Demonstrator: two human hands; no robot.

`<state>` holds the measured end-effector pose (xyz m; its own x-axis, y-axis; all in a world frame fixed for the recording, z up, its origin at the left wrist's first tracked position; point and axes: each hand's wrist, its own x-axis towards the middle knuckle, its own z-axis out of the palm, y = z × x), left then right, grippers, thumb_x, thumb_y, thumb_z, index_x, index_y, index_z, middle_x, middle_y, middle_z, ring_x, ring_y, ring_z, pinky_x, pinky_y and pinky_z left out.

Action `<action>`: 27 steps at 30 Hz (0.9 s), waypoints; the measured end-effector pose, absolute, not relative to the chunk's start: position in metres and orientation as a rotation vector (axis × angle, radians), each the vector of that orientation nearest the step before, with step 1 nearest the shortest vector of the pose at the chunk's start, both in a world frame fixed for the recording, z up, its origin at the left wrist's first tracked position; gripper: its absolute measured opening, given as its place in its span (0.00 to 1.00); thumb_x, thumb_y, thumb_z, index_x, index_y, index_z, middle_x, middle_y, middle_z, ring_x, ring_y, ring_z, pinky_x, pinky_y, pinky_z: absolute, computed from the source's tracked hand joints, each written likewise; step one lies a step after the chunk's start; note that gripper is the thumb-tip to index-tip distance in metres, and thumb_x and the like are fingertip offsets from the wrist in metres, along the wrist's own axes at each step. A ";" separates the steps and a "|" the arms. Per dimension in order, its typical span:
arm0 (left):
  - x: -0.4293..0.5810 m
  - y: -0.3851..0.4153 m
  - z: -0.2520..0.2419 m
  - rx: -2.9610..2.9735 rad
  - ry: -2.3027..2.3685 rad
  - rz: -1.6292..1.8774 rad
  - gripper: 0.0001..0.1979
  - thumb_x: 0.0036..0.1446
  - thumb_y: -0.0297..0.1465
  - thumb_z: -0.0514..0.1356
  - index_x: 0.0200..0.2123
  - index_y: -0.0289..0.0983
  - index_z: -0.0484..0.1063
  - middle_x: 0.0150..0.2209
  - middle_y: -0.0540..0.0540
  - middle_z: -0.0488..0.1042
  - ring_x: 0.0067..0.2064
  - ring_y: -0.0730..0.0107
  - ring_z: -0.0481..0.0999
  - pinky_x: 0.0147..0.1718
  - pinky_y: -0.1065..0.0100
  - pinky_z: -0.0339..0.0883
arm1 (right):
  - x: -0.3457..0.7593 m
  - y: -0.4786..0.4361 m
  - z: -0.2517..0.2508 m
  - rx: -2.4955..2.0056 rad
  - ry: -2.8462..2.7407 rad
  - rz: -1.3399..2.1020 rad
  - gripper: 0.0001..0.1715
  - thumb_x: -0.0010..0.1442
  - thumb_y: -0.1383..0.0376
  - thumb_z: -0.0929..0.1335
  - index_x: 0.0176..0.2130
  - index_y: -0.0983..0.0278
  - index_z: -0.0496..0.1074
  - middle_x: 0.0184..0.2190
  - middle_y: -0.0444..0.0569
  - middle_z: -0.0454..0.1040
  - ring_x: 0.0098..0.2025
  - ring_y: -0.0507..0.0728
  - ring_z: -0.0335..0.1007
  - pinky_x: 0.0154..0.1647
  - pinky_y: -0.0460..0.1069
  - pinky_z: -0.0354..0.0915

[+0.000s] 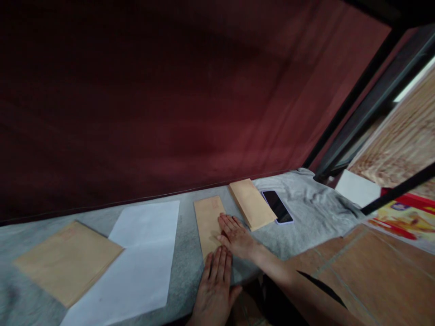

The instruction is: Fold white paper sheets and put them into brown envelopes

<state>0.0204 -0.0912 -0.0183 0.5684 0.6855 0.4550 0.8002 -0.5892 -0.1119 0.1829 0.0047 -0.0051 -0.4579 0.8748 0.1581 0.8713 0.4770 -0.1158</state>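
A brown paper envelope (208, 218) lies upright along the grey cloth, with faint red print near its far end. My right hand (238, 236) rests flat on its right side, fingers stretched out towards the far left. At the near end, my left hand (215, 287) lies with straight fingers on the envelope, fingertips close to the right hand's thumb. Neither hand grips anything. Just right of them sits a stack of folded brown envelopes (253, 203), its near edges slightly raised.
A phone (277, 207) lies partly beside the right stack. On the left, white paper sheets (149, 265) are partly under another pile of brown envelopes (70, 262). Grey cloth (307, 217) covers the surface. A dark red curtain (163, 113) hangs behind; black metal bars (353, 99) stand right.
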 end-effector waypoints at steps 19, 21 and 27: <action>0.025 -0.100 -0.023 -2.415 -1.416 -0.589 0.42 0.60 0.38 0.54 0.71 0.24 0.43 0.66 0.29 0.62 0.69 0.48 0.57 0.67 0.47 0.47 | 0.183 -0.089 -0.002 -1.253 -2.496 0.080 0.40 0.71 0.55 0.60 0.71 0.74 0.46 0.70 0.61 0.53 0.73 0.61 0.43 0.71 0.60 0.55; 0.023 -0.101 -0.021 -2.423 -1.444 -0.571 0.43 0.60 0.38 0.54 0.71 0.24 0.40 0.67 0.30 0.61 0.69 0.48 0.58 0.67 0.48 0.49 | 0.185 -0.091 -0.004 -1.280 -2.498 0.059 0.40 0.71 0.53 0.61 0.71 0.74 0.49 0.70 0.61 0.53 0.73 0.62 0.44 0.70 0.60 0.55; 0.012 -0.101 -0.016 -2.380 -1.475 -0.513 0.42 0.60 0.36 0.55 0.71 0.23 0.42 0.68 0.28 0.59 0.68 0.48 0.60 0.65 0.51 0.55 | 0.195 -0.089 -0.008 -1.407 -2.480 -0.033 0.42 0.69 0.50 0.62 0.69 0.75 0.53 0.69 0.65 0.55 0.71 0.66 0.50 0.68 0.61 0.58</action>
<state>0.0121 -0.1013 -0.0163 0.4113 0.7952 0.4456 0.9001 -0.4315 -0.0608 0.1950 -0.0886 -0.0077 -0.4816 0.8370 0.2598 0.8437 0.5230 -0.1211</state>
